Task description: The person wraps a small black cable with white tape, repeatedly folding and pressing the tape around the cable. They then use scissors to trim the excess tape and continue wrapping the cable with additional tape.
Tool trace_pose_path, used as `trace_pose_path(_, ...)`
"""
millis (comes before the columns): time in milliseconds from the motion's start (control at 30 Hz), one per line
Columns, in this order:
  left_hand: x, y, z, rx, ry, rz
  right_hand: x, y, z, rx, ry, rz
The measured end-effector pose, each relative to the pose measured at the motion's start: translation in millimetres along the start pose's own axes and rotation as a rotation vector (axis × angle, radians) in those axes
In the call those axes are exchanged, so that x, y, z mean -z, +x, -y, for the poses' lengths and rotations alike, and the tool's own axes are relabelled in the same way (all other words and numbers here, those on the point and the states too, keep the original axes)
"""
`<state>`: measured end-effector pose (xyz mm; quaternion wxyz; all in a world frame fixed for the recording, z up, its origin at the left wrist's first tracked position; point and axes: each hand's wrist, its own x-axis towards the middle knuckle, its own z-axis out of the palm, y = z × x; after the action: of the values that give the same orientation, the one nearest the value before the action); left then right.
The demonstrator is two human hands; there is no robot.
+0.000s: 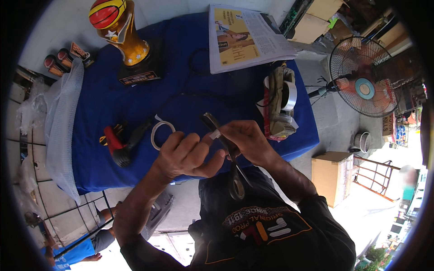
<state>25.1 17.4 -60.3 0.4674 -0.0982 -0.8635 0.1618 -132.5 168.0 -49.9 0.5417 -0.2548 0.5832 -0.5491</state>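
Both hands meet at the near edge of the blue-covered table. My right hand [251, 142] is closed, its fingers pinched round a dark, narrow, glossy item [236, 183] with a loop-like near end; its exact kind I cannot make out. That item slants from between my hands down toward my shirt. Curled beside it is my left hand [186, 156], its fingertips at a small white strip [214, 134] that lies against the dark item. My fingers partly hide both pieces. Left of my left hand, a roll of white tape [162, 134] lies flat on the cloth.
On the blue cloth [181, 108] lie a red-and-black tool [118, 145], a tape dispenser [282, 101] and stacked newspapers [246, 40]. A gold trophy [131, 43] with a ball stands at far left. A fan [361, 77] and cardboard box [332, 178] stand right; another person [79, 248] is lower left.
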Motion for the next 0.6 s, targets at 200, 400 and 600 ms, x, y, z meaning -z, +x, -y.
trace_pose_path(200,-3.6,-1.8,-0.1,-0.005,0.022,0.0,-0.7,3.8,-2.8,0.004,-0.052,-0.033)
trace_pose_path(400,-0.8,-0.1,-0.8,0.004,0.003,0.023,-0.2,6.4,-2.3,-0.001,0.002,-0.008)
trace_pose_path(600,-1.5,1.5,0.7,-0.009,-0.002,0.029,-0.3,4.7,1.0,-0.013,0.002,0.001)
